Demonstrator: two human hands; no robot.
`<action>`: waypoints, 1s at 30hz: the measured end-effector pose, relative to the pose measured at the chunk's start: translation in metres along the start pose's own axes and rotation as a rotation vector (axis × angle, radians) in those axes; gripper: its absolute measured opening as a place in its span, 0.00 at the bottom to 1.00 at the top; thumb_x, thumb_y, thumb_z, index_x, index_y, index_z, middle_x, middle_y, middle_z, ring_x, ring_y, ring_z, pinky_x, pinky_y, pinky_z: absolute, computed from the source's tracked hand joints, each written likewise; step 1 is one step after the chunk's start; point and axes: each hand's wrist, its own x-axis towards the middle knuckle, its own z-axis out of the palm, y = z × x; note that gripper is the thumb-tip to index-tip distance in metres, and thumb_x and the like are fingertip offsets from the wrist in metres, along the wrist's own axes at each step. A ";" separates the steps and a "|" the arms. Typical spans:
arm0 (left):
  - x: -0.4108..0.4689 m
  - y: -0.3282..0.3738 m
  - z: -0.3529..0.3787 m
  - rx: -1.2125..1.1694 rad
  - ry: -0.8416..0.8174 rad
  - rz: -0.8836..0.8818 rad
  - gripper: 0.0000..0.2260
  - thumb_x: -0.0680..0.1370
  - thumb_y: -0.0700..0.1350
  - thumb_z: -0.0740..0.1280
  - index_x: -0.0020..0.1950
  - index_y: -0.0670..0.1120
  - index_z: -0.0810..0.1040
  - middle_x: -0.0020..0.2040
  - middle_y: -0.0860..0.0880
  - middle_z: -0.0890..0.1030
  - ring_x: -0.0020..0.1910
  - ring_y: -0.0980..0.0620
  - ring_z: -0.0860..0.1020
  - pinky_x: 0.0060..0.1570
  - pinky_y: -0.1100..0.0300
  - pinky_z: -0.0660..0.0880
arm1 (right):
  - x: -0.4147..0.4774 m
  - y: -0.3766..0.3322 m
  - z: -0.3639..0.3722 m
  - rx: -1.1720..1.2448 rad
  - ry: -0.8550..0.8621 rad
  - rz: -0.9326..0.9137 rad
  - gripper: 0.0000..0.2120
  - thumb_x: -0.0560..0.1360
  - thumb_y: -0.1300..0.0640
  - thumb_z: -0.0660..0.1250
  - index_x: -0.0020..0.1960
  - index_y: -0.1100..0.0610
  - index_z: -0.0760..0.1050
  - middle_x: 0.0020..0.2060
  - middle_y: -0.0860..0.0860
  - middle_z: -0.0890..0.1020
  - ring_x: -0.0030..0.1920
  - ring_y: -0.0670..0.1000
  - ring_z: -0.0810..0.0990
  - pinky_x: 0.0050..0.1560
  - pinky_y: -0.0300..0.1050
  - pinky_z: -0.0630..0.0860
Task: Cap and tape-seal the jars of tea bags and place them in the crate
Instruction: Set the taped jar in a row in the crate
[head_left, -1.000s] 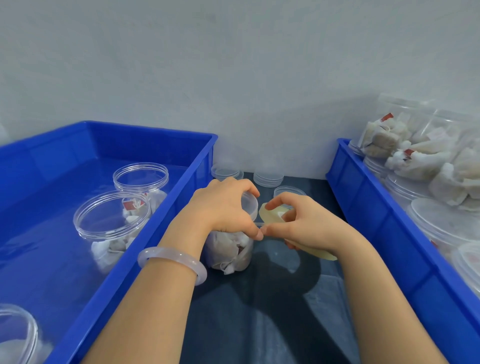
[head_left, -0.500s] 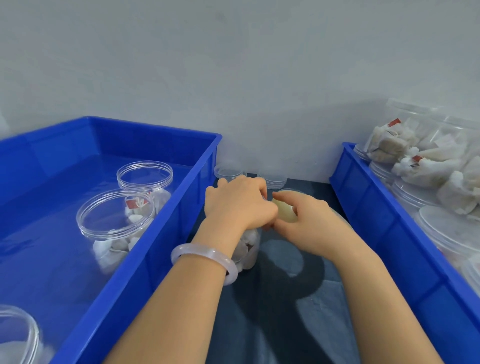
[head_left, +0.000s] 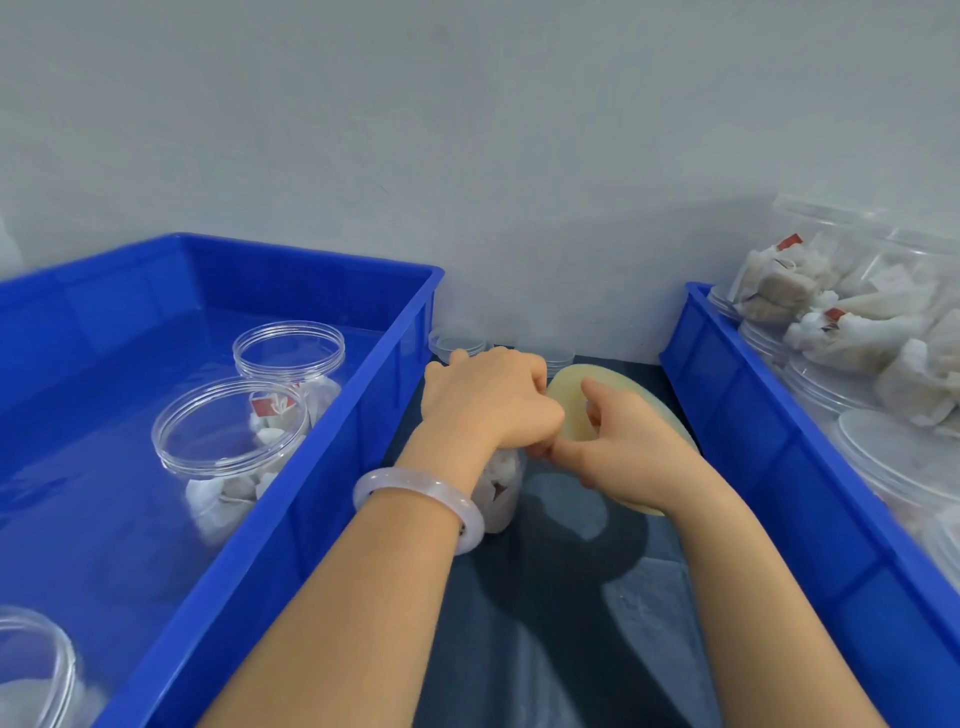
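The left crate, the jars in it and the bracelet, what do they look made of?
Left crate: moulded plastic, probably; glossy blue walls reflect light. Jars: clear rigid plastic, likely; tea bags show through. Bracelet: polished, milky translucent; stone or glass, cannot tell.

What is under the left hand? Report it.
A clear jar of tea bags, standing on the dark mat; only its lower body shows. The left hand covers its top, hiding any lid or tape.

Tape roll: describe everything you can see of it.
The tape roll is a pale yellowish, waxy-looking ring, tilted on edge over the dark cloth. The right hand grips it, fingers curled into its middle, hiding much of it. Its left edge lies against the left hand, which covers the jar top.
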 end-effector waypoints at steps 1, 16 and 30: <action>0.001 -0.005 -0.001 -0.012 -0.015 0.026 0.11 0.63 0.45 0.69 0.39 0.56 0.71 0.42 0.59 0.72 0.52 0.47 0.70 0.42 0.55 0.61 | 0.001 0.000 0.001 -0.017 0.013 -0.014 0.23 0.65 0.42 0.72 0.47 0.56 0.67 0.43 0.51 0.76 0.34 0.51 0.76 0.38 0.51 0.77; -0.017 -0.045 0.026 -0.077 0.388 0.248 0.35 0.58 0.66 0.76 0.63 0.58 0.77 0.64 0.62 0.74 0.68 0.57 0.64 0.64 0.56 0.64 | -0.002 0.017 -0.012 0.013 -0.022 -0.149 0.24 0.70 0.40 0.69 0.65 0.38 0.72 0.29 0.52 0.76 0.27 0.39 0.77 0.32 0.33 0.70; -0.023 -0.049 0.025 -0.404 0.363 0.329 0.21 0.60 0.61 0.75 0.51 0.63 0.80 0.54 0.70 0.76 0.65 0.66 0.67 0.64 0.67 0.65 | 0.005 0.011 0.003 0.031 0.063 -0.209 0.24 0.72 0.46 0.71 0.67 0.44 0.73 0.24 0.28 0.72 0.24 0.39 0.75 0.31 0.25 0.69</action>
